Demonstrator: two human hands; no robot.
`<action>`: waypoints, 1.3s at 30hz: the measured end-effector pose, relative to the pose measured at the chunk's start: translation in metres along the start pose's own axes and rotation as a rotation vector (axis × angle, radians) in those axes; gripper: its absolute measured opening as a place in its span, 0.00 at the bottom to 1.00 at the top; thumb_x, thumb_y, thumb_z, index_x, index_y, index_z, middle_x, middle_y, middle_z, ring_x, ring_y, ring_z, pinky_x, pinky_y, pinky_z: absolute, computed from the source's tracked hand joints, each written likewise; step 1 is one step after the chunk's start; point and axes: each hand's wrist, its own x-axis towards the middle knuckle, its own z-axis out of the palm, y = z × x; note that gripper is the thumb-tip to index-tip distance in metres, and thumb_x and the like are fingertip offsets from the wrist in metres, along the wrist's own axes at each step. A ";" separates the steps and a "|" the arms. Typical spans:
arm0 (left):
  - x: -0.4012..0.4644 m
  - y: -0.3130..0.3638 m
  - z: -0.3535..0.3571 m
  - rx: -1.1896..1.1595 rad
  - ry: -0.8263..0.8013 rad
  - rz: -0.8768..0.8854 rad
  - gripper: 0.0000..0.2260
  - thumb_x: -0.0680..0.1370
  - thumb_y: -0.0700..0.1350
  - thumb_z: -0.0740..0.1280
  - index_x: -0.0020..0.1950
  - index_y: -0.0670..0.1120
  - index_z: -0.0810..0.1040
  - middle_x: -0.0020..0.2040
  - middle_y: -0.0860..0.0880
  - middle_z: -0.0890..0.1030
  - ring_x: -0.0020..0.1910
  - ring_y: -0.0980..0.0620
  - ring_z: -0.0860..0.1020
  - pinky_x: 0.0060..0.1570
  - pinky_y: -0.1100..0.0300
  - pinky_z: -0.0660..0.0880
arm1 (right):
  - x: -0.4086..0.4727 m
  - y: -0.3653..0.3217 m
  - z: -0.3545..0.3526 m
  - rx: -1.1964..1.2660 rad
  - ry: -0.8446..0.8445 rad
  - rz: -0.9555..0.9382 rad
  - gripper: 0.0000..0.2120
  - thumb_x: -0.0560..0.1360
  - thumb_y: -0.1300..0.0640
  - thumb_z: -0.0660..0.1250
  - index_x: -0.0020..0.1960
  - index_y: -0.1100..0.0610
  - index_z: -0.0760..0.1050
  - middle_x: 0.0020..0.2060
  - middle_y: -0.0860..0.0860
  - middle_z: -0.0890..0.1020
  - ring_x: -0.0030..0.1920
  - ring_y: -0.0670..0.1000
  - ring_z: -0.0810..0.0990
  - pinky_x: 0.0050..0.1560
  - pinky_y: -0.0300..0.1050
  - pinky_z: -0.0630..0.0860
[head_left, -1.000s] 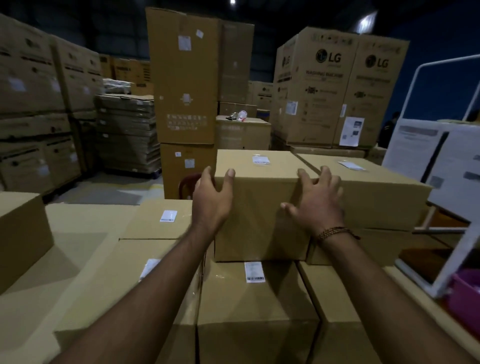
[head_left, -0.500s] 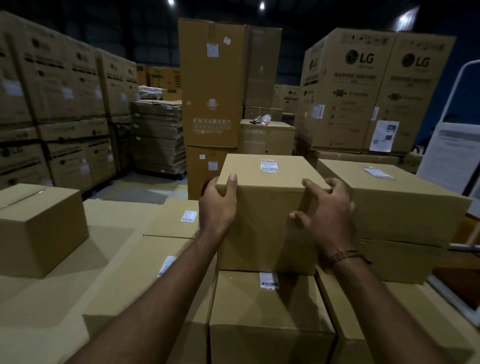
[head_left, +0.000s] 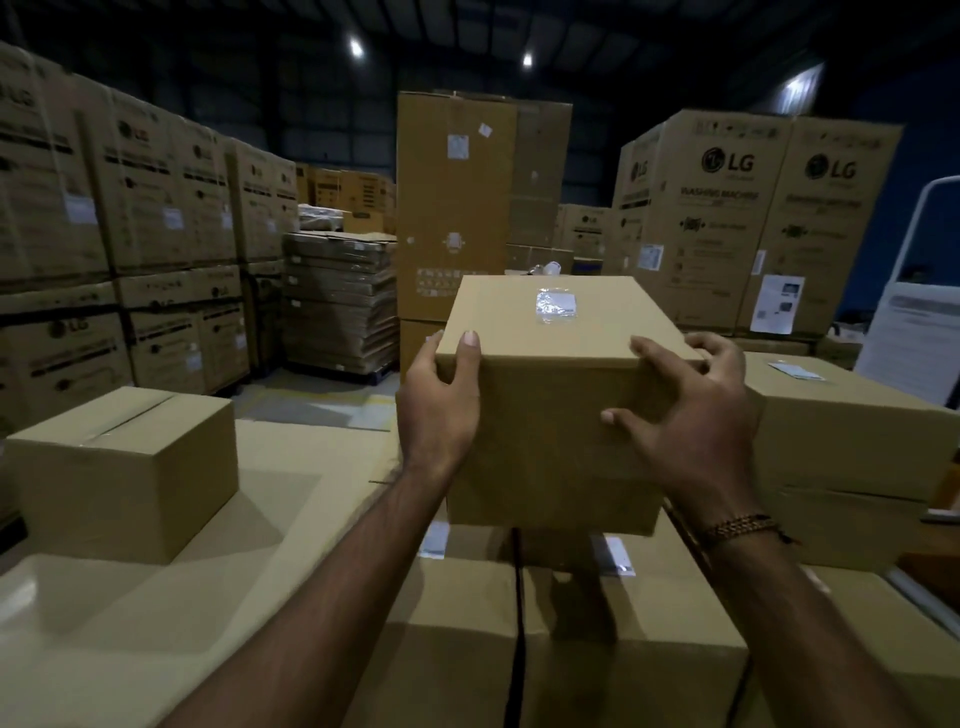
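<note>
A plain cardboard box (head_left: 550, 400) with a small clear label pouch on its top hangs in front of me, lifted clear of the boxes below. My left hand (head_left: 436, 410) grips its left side, thumb over the top edge. My right hand (head_left: 696, 415) grips the right top corner, fingers curled over the edge and thumb on the front face. A beaded bracelet sits on my right wrist.
Labelled boxes (head_left: 623, 639) lie in a row beneath. Another box stack (head_left: 852, 436) stands to the right, a taped box (head_left: 124, 467) to the left on a cardboard-covered surface. Tall LG cartons (head_left: 753, 218), a pallet of flat cardboard (head_left: 337, 296) and a white frame (head_left: 924, 208) surround the area.
Both hands have taken hold of the box and raised it off the stack toward me. The view has turned left.
</note>
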 end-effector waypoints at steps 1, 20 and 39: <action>0.001 0.000 -0.018 -0.001 0.007 0.003 0.27 0.83 0.65 0.60 0.77 0.51 0.72 0.66 0.52 0.81 0.64 0.52 0.78 0.63 0.47 0.80 | -0.007 -0.016 0.001 0.005 0.000 -0.008 0.36 0.67 0.55 0.85 0.73 0.46 0.78 0.76 0.53 0.64 0.75 0.58 0.67 0.69 0.50 0.71; -0.031 -0.036 -0.377 0.196 0.211 -0.038 0.32 0.78 0.70 0.60 0.76 0.53 0.75 0.64 0.53 0.82 0.63 0.53 0.79 0.61 0.45 0.80 | -0.188 -0.275 0.093 0.227 -0.094 -0.106 0.35 0.66 0.48 0.85 0.71 0.48 0.80 0.71 0.55 0.68 0.70 0.53 0.70 0.67 0.43 0.72; -0.100 -0.156 -0.491 0.126 0.022 -0.218 0.16 0.84 0.53 0.65 0.70 0.50 0.78 0.52 0.63 0.83 0.53 0.68 0.80 0.52 0.72 0.75 | -0.361 -0.324 0.150 0.137 -0.194 0.044 0.33 0.64 0.52 0.87 0.68 0.48 0.83 0.69 0.56 0.70 0.70 0.55 0.70 0.65 0.19 0.56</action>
